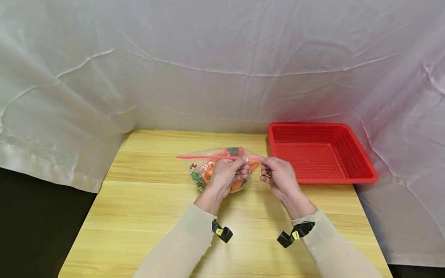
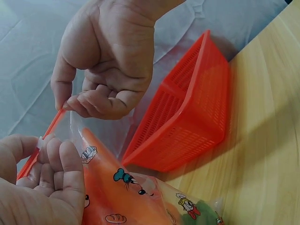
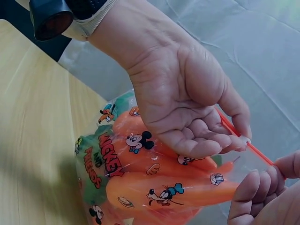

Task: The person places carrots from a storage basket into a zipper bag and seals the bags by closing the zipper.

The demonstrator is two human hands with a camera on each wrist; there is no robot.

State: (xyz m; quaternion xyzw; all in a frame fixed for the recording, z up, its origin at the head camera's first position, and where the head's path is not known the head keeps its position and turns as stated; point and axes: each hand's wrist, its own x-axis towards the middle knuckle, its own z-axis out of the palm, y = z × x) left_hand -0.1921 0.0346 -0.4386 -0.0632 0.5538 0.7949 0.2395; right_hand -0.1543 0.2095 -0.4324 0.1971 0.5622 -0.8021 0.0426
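Note:
A clear zip bag (image 3: 140,159) printed with cartoon figures stands on the table, holding orange carrot-shaped things (image 3: 201,185) and something green. Along its top runs a red zip strip (image 1: 205,156) with a small white slider (image 3: 245,140). My left hand (image 1: 226,173) pinches the slider between thumb and forefinger, its other fingers curled. Just to the right, my right hand (image 1: 281,177) pinches the right end of the strip, also seen close in the left wrist view. A short stretch of strip shows between the two hands. In the head view my left hand covers part of the bag.
A red plastic basket (image 1: 321,180) with perforated walls stands at the back right of the wooden table (image 1: 146,216), just beyond my right hand. Pale cloth (image 1: 208,92) hangs behind and at both sides. Each wrist wears a black camera (image 1: 222,231).

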